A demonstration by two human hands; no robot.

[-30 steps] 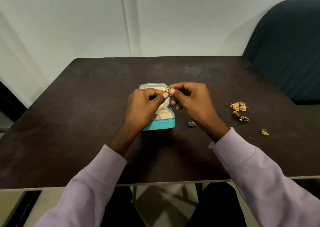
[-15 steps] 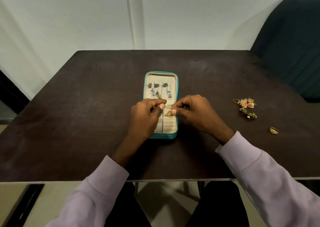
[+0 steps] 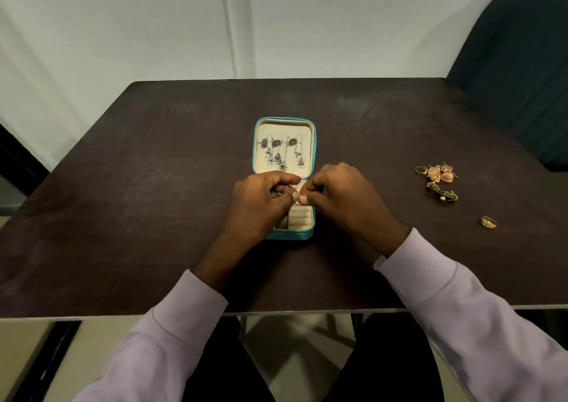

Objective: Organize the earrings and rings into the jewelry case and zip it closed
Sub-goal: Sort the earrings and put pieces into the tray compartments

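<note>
Behind, dark table [image 3: 153,186], pale wall [image 3: 123,17], teal chair [image 3: 522,63]

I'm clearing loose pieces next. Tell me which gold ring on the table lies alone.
The ring nearest the table's right front lies alone. The other ring touches the earring pile farther back.

Colours: teal, cream, gold, dark brown.
Jewelry case [image 3: 313,155] teal outside, cream lining; silver-grey earrings [image 3: 281,152] in lid. Table [image 3: 153,186] dark brown, mottled. Gold ring [image 3: 488,221]; rose-gold earrings [image 3: 442,174]; green-and-gold piece [image 3: 442,193]. Sleeves [image 3: 461,303] pale lilac. Chair [image 3: 522,72] dark teal.
</note>
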